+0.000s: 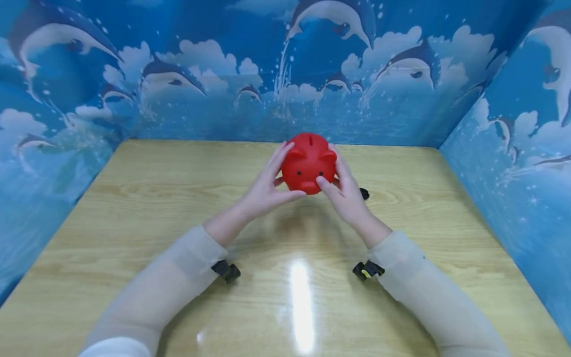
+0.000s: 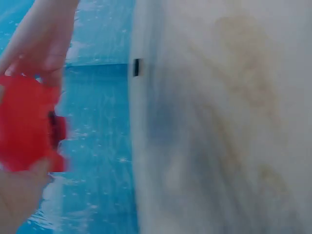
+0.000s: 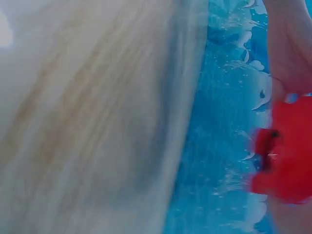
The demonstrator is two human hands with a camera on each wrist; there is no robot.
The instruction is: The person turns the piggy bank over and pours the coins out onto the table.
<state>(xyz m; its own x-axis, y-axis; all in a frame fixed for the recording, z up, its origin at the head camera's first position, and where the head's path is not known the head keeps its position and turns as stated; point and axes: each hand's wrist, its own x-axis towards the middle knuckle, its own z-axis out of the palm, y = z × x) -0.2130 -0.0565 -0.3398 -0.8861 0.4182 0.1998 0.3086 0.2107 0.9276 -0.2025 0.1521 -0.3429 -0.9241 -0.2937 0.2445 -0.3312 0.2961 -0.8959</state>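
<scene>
A red piggy bank (image 1: 308,163) is held up over the table between both hands, its face towards me and its coin slot at the top. My left hand (image 1: 267,186) grips its left side, fingers at the ear and thumb under the snout. On the other side my right hand (image 1: 348,196) holds it, thumb on the face near one eye. Both wrist views show the piggy bank (image 2: 24,126) blurred, with short feet and a dark patch on its underside. A small black object (image 1: 365,194) lies on the table, partly hidden behind the right hand.
The light wooden table (image 1: 178,168) has a bright glare streak near its front. Blue dolphin-printed sheets (image 1: 214,114) wall off the back and sides. A black wrist device (image 1: 226,271) is strapped to each sleeve.
</scene>
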